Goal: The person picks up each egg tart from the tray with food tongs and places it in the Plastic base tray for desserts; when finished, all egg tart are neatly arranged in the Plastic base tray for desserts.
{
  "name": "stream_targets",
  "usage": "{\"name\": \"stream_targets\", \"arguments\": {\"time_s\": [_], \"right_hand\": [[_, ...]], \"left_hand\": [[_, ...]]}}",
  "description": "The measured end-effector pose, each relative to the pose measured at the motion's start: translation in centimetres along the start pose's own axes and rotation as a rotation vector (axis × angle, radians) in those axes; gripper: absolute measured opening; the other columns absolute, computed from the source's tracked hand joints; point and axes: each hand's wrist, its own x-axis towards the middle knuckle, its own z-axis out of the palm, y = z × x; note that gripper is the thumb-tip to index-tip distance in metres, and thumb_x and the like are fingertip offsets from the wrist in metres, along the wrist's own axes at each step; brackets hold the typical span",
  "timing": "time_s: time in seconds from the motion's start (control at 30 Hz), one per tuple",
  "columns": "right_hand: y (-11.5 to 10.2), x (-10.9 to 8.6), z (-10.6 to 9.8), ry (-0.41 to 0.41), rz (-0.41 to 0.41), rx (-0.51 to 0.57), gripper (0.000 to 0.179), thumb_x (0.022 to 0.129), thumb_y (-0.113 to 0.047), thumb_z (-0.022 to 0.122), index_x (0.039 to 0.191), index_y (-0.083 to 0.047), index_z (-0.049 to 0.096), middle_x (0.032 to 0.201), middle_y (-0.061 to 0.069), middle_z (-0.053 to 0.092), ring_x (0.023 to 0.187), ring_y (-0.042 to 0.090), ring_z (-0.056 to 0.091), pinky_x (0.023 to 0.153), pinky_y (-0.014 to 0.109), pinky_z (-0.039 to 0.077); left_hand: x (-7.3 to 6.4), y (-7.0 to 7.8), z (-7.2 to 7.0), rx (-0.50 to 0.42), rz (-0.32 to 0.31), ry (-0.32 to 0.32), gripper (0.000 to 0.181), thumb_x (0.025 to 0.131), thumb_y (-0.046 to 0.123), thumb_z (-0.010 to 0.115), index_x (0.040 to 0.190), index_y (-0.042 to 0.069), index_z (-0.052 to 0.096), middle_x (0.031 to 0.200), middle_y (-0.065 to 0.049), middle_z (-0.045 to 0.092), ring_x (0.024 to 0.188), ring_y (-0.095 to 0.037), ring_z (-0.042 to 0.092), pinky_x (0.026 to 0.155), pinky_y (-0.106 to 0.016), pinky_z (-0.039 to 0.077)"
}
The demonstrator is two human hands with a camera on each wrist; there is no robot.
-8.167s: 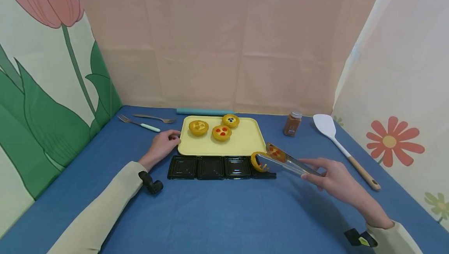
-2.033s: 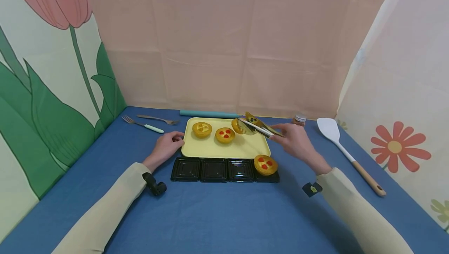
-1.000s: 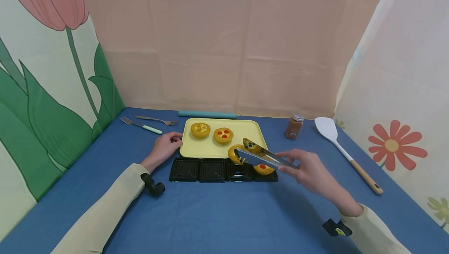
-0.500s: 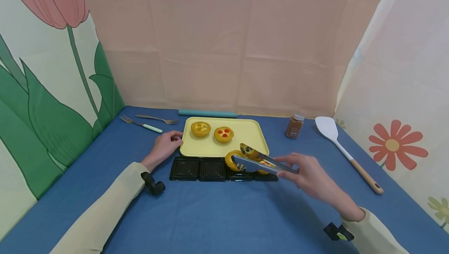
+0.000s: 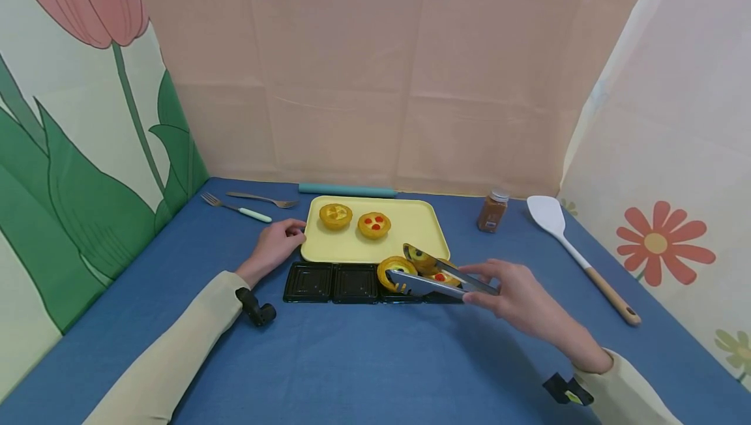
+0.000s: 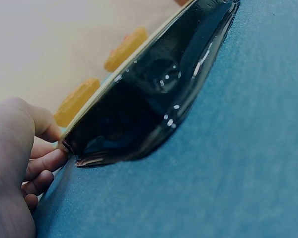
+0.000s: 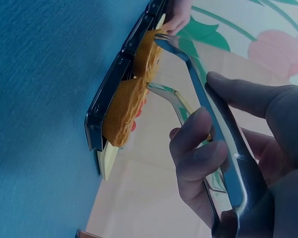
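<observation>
My left hand (image 5: 274,244) pinches the left edge of a pale yellow tray (image 5: 416,223). On the tray sit a tart with yellow chunks (image 5: 336,216) and a tart with red dots (image 5: 373,225). My right hand (image 5: 519,289) holds metal tongs (image 5: 431,286), thumb on one arm and fingers on the other. The tong ends stand apart around a golden tart (image 5: 388,264) in the third compartment of the black four-section container (image 5: 354,283); they partly hide its top. A second red-dotted tart (image 7: 123,113) fills the rightmost compartment, behind the tongs in the head view.
Two forks, one with a mint handle (image 5: 254,214) and one plain (image 5: 258,198), lie at left. Behind the tray is a teal roll (image 5: 347,190). A spice jar (image 5: 493,211) and a white spatula (image 5: 548,215) with a wooden handle are at right.
The tongs have carried the tart with dark dots from the tray's right side to the container's third compartment. Just now their ends have spread around it. My left hand stays at the tray.
</observation>
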Motion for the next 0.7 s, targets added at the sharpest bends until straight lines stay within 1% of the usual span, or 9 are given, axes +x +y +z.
{"name": "stream_targets", "arguments": {"time_s": [0.17,0.33,0.5,0.7], "right_hand": [[-0.20,0.04,-0.07,-0.003,0.046,-0.002,0.047,0.086,-0.031,0.081,0.129,-0.015,0.070,0.113,0.008,0.065,0.055,0.012,0.059,0.055,0.030,0.050],[-0.30,-0.02,-0.21,-0.013,0.081,0.017,0.050,0.085,-0.034,0.082,0.130,-0.015,0.069,0.109,0.008,0.065,0.056,0.015,0.060,0.054,0.032,0.049],[-0.05,-0.07,-0.57,-0.005,0.074,0.023,0.052,0.085,-0.035,0.082,0.130,-0.014,0.068,0.107,0.008,0.067,0.058,0.016,0.060,0.054,0.032,0.048],[0.17,-0.04,-0.88,0.008,0.083,0.037,0.053,0.085,-0.034,0.082,0.131,-0.013,0.067,0.109,0.009,0.066,0.059,0.014,0.062,0.055,0.031,0.050]], "left_hand": [[0.04,-0.03,0.00,-0.004,-0.004,-0.001,0.043,0.096,0.017,0.055,0.135,0.001,0.061,0.106,-0.013,0.066,0.087,-0.027,0.056,0.077,-0.040,0.043],[0.00,-0.13,0.04,-0.002,-0.009,0.000,0.043,0.095,0.017,0.055,0.135,0.002,0.062,0.107,-0.012,0.066,0.088,-0.027,0.056,0.078,-0.040,0.043],[0.05,-0.12,0.06,-0.005,-0.006,0.001,0.043,0.095,0.017,0.055,0.135,0.001,0.062,0.106,-0.012,0.066,0.087,-0.027,0.056,0.077,-0.040,0.043],[0.09,-0.14,0.06,-0.005,-0.002,0.004,0.043,0.095,0.016,0.055,0.134,0.001,0.062,0.106,-0.012,0.066,0.088,-0.027,0.056,0.078,-0.040,0.043]]}}
